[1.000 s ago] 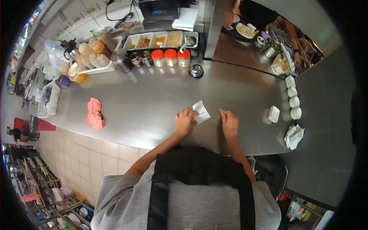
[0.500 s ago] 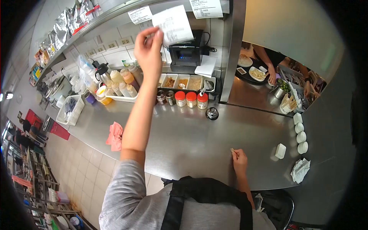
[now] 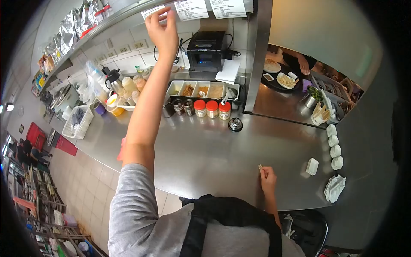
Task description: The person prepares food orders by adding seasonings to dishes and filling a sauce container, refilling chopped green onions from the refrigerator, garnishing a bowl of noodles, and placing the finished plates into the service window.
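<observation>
- Counter [image 3: 197,158]: one, its near edge partly hidden by the body and left arm.
- Printer [image 3: 205,53]: one, at the far side, left of the metal post.
- Basket [image 3: 78,123]: one, far left; its dark contents are hard to make out.
- Tubs [image 3: 202,90]: five in a row, in front of the printer.
- Bottles [image 3: 128,85]: several, part hidden behind the left arm, so uncountable.
- Left hand [image 3: 162,32]: raised at the far side over the left slip, fingers loosely bent; whether they pinch it cannot be told.
- Right hand [image 3: 268,177]: low over the near right of the counter, thumb and finger pinching the bit.
- Slips [image 3: 191,9]: three side by side along the shelf edge, tops cut off; the hand covers part of the left one.
- Cloth [image 3: 121,150]: one, left, mostly behind the arm.
- Jars [image 3: 212,109]: three, red-lidded, in front of the tubs.
- Bell [image 3: 235,124]: one, right of the jars.
- Dish stacks [image 3: 335,151]: four, far right.
- Bit [image 3: 260,167]: one, pale, too small to identify.
</observation>
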`<state>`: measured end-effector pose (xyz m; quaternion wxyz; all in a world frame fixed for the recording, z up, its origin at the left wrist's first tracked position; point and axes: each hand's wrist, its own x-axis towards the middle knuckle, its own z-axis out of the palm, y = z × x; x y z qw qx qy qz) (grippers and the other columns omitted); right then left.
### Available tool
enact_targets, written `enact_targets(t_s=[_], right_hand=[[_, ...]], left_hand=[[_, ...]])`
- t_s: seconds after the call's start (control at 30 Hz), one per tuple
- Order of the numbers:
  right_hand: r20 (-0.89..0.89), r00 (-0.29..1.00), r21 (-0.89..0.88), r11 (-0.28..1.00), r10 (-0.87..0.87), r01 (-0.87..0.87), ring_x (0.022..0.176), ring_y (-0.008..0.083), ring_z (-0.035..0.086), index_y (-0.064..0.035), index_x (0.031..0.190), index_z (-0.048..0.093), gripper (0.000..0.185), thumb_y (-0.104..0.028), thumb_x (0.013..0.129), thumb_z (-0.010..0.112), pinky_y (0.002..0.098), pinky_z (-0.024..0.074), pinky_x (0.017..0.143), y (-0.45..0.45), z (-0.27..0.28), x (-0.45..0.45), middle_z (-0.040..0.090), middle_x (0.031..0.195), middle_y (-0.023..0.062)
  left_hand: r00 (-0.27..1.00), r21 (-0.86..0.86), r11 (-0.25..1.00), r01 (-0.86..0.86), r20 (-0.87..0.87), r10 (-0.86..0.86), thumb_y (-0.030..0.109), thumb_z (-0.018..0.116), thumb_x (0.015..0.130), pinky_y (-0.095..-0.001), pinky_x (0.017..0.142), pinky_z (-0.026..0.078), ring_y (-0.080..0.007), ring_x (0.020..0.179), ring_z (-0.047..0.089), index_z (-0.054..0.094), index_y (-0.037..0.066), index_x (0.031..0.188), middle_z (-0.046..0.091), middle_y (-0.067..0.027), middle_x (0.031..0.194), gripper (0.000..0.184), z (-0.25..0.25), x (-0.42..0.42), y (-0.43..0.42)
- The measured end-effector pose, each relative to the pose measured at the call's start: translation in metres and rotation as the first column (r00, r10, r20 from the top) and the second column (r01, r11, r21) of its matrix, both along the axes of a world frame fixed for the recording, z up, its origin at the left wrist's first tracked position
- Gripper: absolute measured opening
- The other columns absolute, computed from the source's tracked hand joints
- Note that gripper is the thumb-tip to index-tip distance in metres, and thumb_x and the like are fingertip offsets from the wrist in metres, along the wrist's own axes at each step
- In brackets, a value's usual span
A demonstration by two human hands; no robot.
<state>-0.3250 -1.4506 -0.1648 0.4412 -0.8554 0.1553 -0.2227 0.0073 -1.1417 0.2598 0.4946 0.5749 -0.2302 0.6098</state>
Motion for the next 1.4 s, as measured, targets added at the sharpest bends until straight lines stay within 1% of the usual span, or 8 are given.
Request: enact_targets(t_s=[0.17, 0.3, 0.47, 0.73, 0.9, 1.0, 1.3, 1.4], right_hand=[[0.048, 0.998, -0.100, 0.994, -0.037, 0.042, 0.084, 0.0280, 0.060, -0.0009, 0.101, 0.060, 0.018, -0.010, 0.086, 0.065, 0.0376, 0.0481, 0.074, -0.004, -0.013, -0.004, 0.061, 0.096, 0.0140], [0.049, 0.999, -0.154, 0.988, -0.010, 0.018, 0.083, 0.0277, 0.058, -0.0011, 0.101, 0.061, 0.018, -0.010, 0.086, 0.065, 0.0376, 0.0480, 0.074, -0.006, -0.011, -0.002, 0.059, 0.095, 0.0126], [-0.092, 0.995, -0.157, 0.987, -0.027, 0.013, 0.081, 0.0274, 0.057, -0.0028, 0.101, 0.060, 0.018, -0.013, 0.087, 0.065, 0.0382, 0.0471, 0.073, -0.008, -0.010, 0.007, 0.058, 0.092, 0.0117], [-0.098, 0.991, -0.163, 0.984, -0.093, 0.076, 0.081, 0.0290, 0.057, -0.0015, 0.102, 0.057, 0.021, -0.016, 0.089, 0.063, 0.0403, 0.0462, 0.073, -0.005, -0.017, 0.014, 0.057, 0.090, 0.0140], [-0.094, 0.988, -0.213, 0.972, -0.124, 0.102, 0.076, 0.0286, 0.058, -0.0011, 0.102, 0.058, 0.021, -0.016, 0.088, 0.064, 0.0392, 0.0474, 0.069, -0.006, -0.027, 0.017, 0.058, 0.088, 0.0138], [-0.125, 0.979, -0.223, 0.966, -0.161, 0.130, 0.076, 0.0289, 0.059, -0.0017, 0.102, 0.059, 0.022, -0.016, 0.087, 0.065, 0.0385, 0.0481, 0.068, -0.005, -0.027, 0.020, 0.059, 0.089, 0.0140], [-0.095, 0.969, -0.315, 0.931, -0.227, 0.187, 0.075, 0.0257, 0.062, -0.0045, 0.102, 0.061, 0.021, -0.020, 0.088, 0.065, 0.0374, 0.0492, 0.067, 0.004, -0.014, 0.021, 0.062, 0.089, 0.0115], [-0.086, 0.970, -0.350, 0.919, -0.225, 0.182, 0.074, 0.0250, 0.062, -0.0047, 0.102, 0.061, 0.021, -0.021, 0.089, 0.065, 0.0369, 0.0495, 0.067, 0.003, -0.013, 0.021, 0.063, 0.088, 0.0111]], left_hand=[[0.969, 0.179, 0.953, -0.245, 0.025, 0.245, 0.010, 0.058, 0.091, -0.0347, 0.068, 0.047, -0.0234, 0.081, 0.057, 0.061, 0.004, 0.097, 0.056, -0.0101, 0.090, 0.009, -0.091, 0.005, 0.031], [0.898, 0.262, 0.945, -0.194, -0.340, 0.278, 0.011, 0.059, 0.090, -0.0366, 0.071, 0.047, -0.0271, 0.079, 0.057, 0.061, 0.006, 0.094, 0.059, -0.0092, 0.087, 0.007, -0.185, 0.012, 0.061], [0.688, 0.676, 0.680, -0.284, -0.351, 0.635, 0.015, 0.060, 0.086, -0.0398, 0.074, 0.046, -0.0276, 0.087, 0.060, 0.066, 0.009, 0.087, 0.063, -0.0080, 0.085, 0.009, -0.247, 0.058, 0.111], [0.321, 0.916, 0.389, 0.094, -0.398, 0.860, 0.025, 0.060, 0.082, -0.0438, 0.084, 0.042, -0.0272, 0.100, 0.061, 0.073, 0.014, 0.087, 0.070, -0.0074, 0.096, 0.018, -0.284, 0.131, 0.138], [0.140, 0.832, 0.422, 0.360, -0.495, 0.857, 0.030, 0.065, 0.078, -0.0530, 0.096, 0.040, -0.0295, 0.112, 0.059, 0.073, 0.010, 0.100, 0.069, -0.0137, 0.108, 0.030, -0.314, 0.182, 0.126], [0.144, 0.866, 0.297, 0.403, -0.381, 0.913, 0.030, 0.066, 0.079, -0.0534, 0.096, 0.041, -0.0285, 0.111, 0.061, 0.072, 0.012, 0.104, 0.069, -0.0117, 0.110, 0.031, -0.325, 0.188, 0.116], [-0.058, 0.831, 0.496, 0.252, -0.499, 0.865, 0.032, 0.064, 0.083, -0.0469, 0.098, 0.038, -0.0248, 0.107, 0.065, 0.071, 0.012, 0.104, 0.069, -0.0094, 0.111, 0.029, -0.326, 0.196, 0.098], [0.008, 0.879, 0.445, 0.170, -0.452, 0.892, 0.028, 0.061, 0.084, -0.0468, 0.097, 0.039, -0.0246, 0.105, 0.064, 0.071, 0.010, 0.101, 0.070, -0.0090, 0.108, 0.026, -0.316, 0.188, 0.091]])
